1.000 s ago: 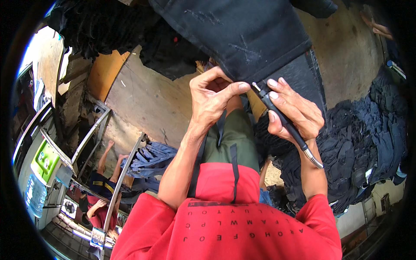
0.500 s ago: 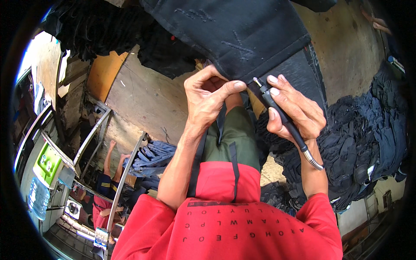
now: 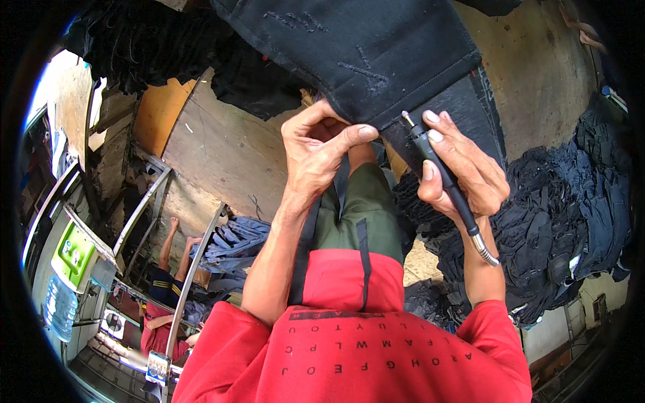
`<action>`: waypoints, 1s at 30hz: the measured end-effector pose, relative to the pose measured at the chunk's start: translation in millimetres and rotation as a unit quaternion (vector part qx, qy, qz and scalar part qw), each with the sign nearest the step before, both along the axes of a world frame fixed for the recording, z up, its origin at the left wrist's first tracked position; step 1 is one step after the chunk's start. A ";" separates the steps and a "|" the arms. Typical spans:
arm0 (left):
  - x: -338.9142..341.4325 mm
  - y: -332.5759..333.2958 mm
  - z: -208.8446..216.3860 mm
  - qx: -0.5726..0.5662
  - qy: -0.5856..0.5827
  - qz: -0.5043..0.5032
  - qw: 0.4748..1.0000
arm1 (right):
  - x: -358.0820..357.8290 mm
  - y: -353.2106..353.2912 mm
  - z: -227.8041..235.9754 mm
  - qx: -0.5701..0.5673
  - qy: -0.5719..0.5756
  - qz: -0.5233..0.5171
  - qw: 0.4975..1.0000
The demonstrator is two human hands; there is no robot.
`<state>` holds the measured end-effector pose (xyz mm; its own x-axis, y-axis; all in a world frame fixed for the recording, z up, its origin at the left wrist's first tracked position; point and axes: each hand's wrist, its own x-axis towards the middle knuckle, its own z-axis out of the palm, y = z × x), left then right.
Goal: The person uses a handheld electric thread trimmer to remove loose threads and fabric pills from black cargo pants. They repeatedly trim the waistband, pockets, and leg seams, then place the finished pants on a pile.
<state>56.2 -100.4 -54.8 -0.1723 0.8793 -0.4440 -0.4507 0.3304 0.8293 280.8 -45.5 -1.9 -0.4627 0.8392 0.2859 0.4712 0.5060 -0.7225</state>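
Note:
A black trouser leg (image 3: pixel 403 50) with rough, frayed patches lies stretched over a dark flat board (image 3: pixel 457 111) ahead of me. At its near edge, my left hand (image 3: pixel 319 148) pinches the cloth between thumb and fingers; the curled fingertips are partly hidden. My right hand (image 3: pixel 463 164) is closed around a pen-like rotary grinder handpiece (image 3: pixel 437 158), black with a small pale tip and a ribbed metal shaft end. The tip points away from me, close to the near edge of the cloth; whether it touches is hard to tell.
Heaped dark garments (image 3: pixel 537 228) lie on my right. Black frayed cloth (image 3: pixel 148 40) is piled at far left beside a wooden board (image 3: pixel 228 141). Folded blue jeans (image 3: pixel 235 242) rest lower left, near metal rails (image 3: pixel 195 275) and another person (image 3: pixel 164 295). A water bottle (image 3: pixel 60 309) stands farther left.
The handpiece in my right hand has shifted slightly right and its tip has moved up and away from my left thumb. My left hand and the cloth have moved slightly left.

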 end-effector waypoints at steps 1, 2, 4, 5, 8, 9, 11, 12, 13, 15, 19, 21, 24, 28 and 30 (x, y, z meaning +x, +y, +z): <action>0.0 0.4 -0.5 0.001 -0.003 0.003 1.000 | 0.4 -0.2 -0.4 0.001 0.001 -0.002 1.000; 0.0 0.3 -0.7 0.003 -0.005 0.006 1.000 | 0.4 -0.7 -1.3 0.001 0.001 -0.003 1.000; -0.1 -0.1 -1.4 0.001 -0.002 0.005 1.000 | 0.8 -1.5 -3.2 0.005 0.007 -0.009 1.000; -0.3 -0.8 -1.7 -0.003 0.004 0.001 1.000 | 0.8 -2.0 -4.3 0.007 0.010 -0.011 1.000; -2.4 -3.5 -4.7 -0.011 0.001 -0.004 1.000 | -0.3 -2.7 -6.3 0.010 0.022 -0.027 0.999; -3.7 -4.1 -7.1 -0.014 -0.003 -0.004 1.000 | -0.7 -2.1 -6.2 0.013 0.021 -0.031 0.999; -6.1 -4.1 -13.9 -0.005 0.004 -0.015 1.000 | -0.1 0.7 -3.3 0.013 0.019 -0.039 0.999; -6.8 -3.5 -18.1 0.013 -0.001 -0.021 1.000 | 1.2 3.3 -1.0 0.004 0.022 -0.051 0.998; -7.4 -2.3 -23.2 0.001 0.027 -0.029 0.999 | 3.1 6.3 2.1 -0.006 0.021 -0.057 0.998; -6.2 -0.5 -32.4 -0.038 0.087 -0.046 0.994 | 7.0 11.9 7.6 -0.016 0.008 -0.082 0.996; 3.0 -1.3 -43.7 0.024 -0.066 0.018 0.997 | 8.3 21.0 3.2 -0.009 0.026 -0.023 0.999; 4.9 -2.4 -45.7 0.024 -0.047 0.017 0.998 | 6.9 19.0 -0.1 -0.002 0.052 0.007 0.999; 4.7 -2.7 -47.2 0.025 -0.026 0.013 0.999 | 7.9 16.1 -2.0 -0.010 0.045 0.028 0.999; 3.9 -2.1 -47.3 0.019 -0.017 0.010 1.000 | 8.6 16.4 -2.9 -0.009 0.043 0.032 0.999; 4.3 -2.1 -46.4 0.018 -0.030 0.013 0.999 | 8.5 16.8 -3.0 -0.008 0.040 0.031 0.999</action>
